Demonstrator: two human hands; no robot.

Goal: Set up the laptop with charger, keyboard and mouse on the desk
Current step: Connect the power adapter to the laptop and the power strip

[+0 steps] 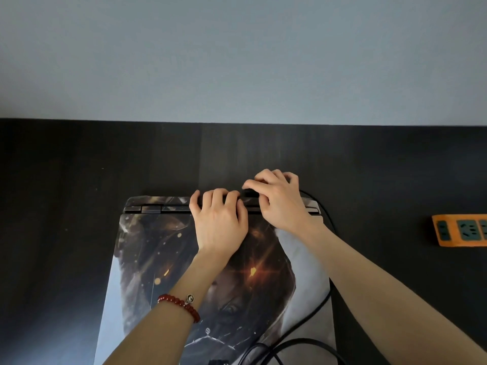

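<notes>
The desk (79,180) carried the closed laptop (163,259), whose long rear edge ran left to right directly beneath both sets of fingers. The left hand (218,222) lay over that edge, fingers curled down across it, apparently steadying. Just right of it, the right hand (276,198) pinched a small dark charger plug (246,193), held against the rear edge between the two hands. The cable (311,312) trailed back toward the wrist. The port itself was hidden.
</notes>
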